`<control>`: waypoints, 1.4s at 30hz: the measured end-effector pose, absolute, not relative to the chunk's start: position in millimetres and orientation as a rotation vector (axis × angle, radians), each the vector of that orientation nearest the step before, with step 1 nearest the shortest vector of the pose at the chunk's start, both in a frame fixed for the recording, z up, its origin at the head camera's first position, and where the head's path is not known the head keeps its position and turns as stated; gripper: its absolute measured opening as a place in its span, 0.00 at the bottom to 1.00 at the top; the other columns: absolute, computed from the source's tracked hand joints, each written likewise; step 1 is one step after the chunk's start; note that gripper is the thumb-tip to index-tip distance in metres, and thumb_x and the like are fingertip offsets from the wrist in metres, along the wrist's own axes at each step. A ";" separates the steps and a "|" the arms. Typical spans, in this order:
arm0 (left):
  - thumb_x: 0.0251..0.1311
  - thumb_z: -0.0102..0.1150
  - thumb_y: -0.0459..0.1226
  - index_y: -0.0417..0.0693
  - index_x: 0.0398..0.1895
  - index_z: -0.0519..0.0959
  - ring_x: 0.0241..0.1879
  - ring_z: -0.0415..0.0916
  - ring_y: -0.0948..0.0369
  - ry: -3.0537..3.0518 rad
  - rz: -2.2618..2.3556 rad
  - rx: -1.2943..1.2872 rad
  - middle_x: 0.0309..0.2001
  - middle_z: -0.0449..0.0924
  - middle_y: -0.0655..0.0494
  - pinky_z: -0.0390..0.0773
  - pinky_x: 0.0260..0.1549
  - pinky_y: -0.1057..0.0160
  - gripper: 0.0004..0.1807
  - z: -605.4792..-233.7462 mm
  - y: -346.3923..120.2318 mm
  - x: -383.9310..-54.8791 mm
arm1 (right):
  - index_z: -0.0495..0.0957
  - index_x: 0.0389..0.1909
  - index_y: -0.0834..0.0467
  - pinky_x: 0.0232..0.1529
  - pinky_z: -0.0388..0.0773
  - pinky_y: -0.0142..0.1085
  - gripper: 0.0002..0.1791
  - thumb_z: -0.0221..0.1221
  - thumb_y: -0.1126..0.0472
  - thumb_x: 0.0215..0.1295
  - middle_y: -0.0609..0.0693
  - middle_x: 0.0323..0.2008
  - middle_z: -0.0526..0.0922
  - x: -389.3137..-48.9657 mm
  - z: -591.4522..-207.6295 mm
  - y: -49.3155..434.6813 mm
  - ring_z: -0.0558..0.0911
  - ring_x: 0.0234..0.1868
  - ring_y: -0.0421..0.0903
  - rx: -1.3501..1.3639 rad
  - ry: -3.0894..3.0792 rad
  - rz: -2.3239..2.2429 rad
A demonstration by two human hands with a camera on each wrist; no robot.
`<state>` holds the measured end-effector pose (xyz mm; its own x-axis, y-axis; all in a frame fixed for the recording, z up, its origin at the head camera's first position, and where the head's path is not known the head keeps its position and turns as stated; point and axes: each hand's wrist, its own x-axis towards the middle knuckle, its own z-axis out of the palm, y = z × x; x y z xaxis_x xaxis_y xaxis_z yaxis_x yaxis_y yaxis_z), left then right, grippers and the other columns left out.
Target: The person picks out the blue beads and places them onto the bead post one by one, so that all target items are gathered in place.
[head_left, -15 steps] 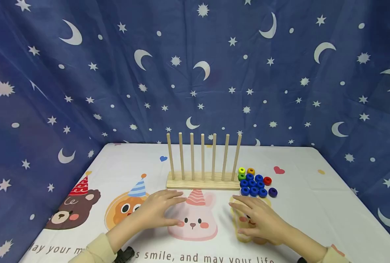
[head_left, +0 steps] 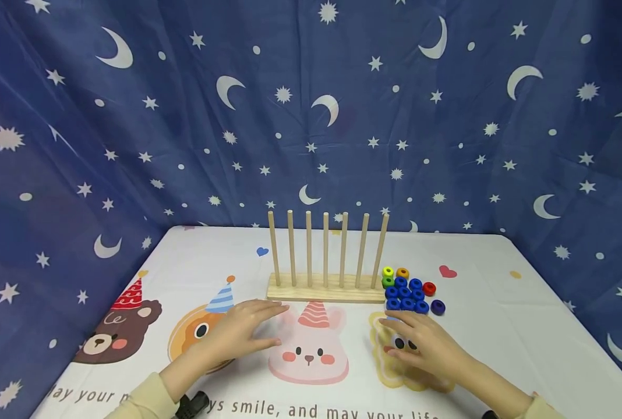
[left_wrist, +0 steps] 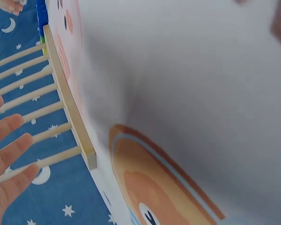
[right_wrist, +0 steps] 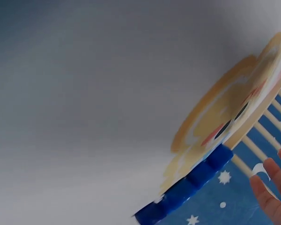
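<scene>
- At the centre of the head view we note the wooden rack [head_left: 325,294], its seven pegs [head_left: 325,247] upright, standing on the white cloth [head_left: 499,326]; the blue curtain [head_left: 311,70] hangs at 12 o'clock.
- Same view: the rings [head_left: 405,296], mostly blue, lie bunched just beside the rack at its 3 o'clock end. Within the bunch we log yellow and green at 10, orange at 12, red at 3, purple at 4.
- Left hand [head_left: 243,330]: fingers extended and apart, rack at its 2 o'clock.
- Right hand [head_left: 427,343]: fingers loosely extended, apart from the thumb; rings near at its 11 o'clock, rack at its 10.
- Left wrist view: we record spread fingers at 8 to 9 o'clock, the rack behind them, blue rings between 10 and 11.
- Right wrist view: separated fingers at 4 o'clock, a blurred line of blue rings at 5, part of the rack at 3.
</scene>
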<state>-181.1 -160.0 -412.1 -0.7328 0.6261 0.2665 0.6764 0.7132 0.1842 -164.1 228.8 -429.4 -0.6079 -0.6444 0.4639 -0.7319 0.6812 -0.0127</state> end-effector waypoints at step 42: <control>0.57 0.62 0.41 0.39 0.62 0.71 0.61 0.68 0.43 -2.859 -0.699 -0.746 0.60 0.72 0.38 0.67 0.61 0.44 0.29 -424.4 -183.6 -257.7 | 0.80 0.43 0.64 0.44 0.80 0.52 0.21 0.70 0.61 0.47 0.60 0.41 0.83 -202.8 -428.4 291.4 0.82 0.43 0.58 0.728 -2.651 0.272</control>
<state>-257.7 -183.6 -424.4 -0.8741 0.4373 0.2113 0.4855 0.7739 0.4067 -202.8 291.4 -428.4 -0.7949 -0.4516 0.4052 -0.5245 0.8472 -0.0848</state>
